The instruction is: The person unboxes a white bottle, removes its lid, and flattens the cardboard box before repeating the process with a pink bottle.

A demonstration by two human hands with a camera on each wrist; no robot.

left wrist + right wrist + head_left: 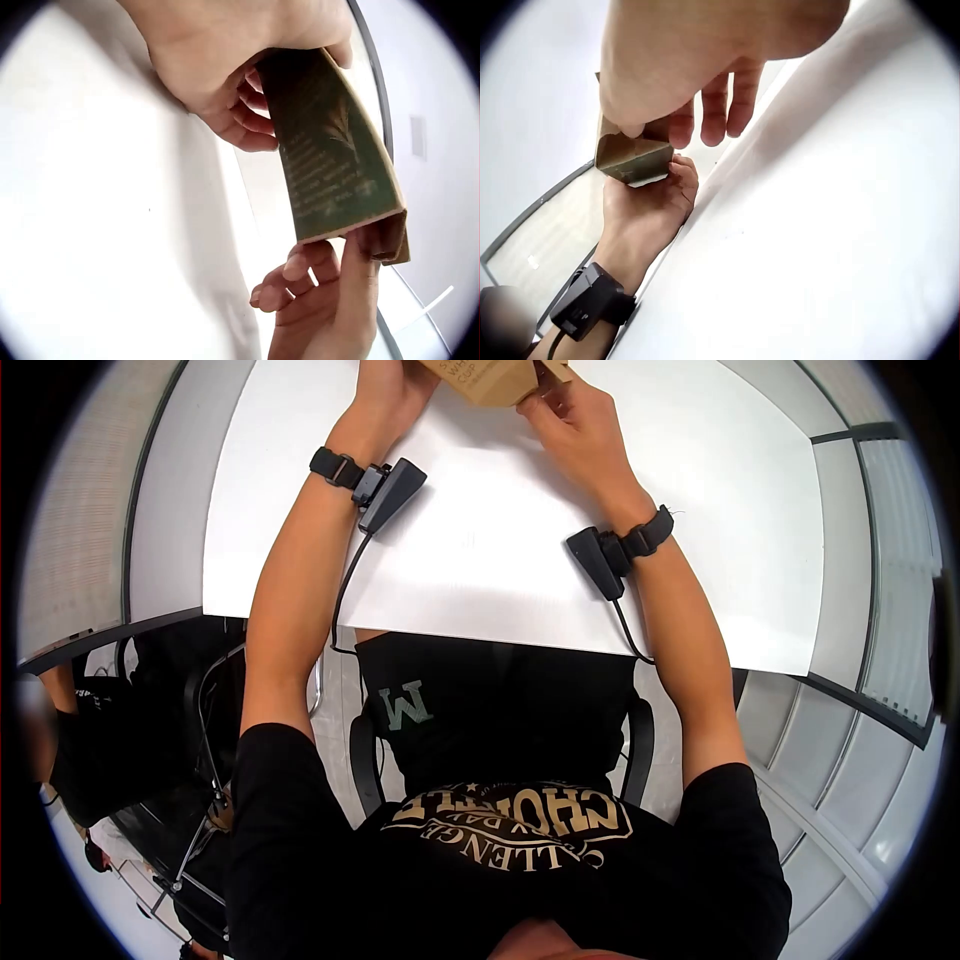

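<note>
A flattened brown cardboard sleeve (492,382) with printed text is held above the far part of the white table (480,560). My left hand (388,390) grips one end of it, the fingers curled round its edge (240,112). My right hand (575,420) pinches the other end, with the thumb (360,277) pressed on the corner. In the right wrist view the sleeve (634,159) is seen end-on, slightly spread open, with my right hand's fingers (705,112) above it and my left hand (649,206) under it. The top of the sleeve is cut off in the head view.
The table's near edge (500,630) runs across in front of my torso. Grey panelled surfaces lie to the left (80,510) and the right (880,560) of the table. A black chair (640,740) is under me, and someone else's arm (55,690) shows at the far left.
</note>
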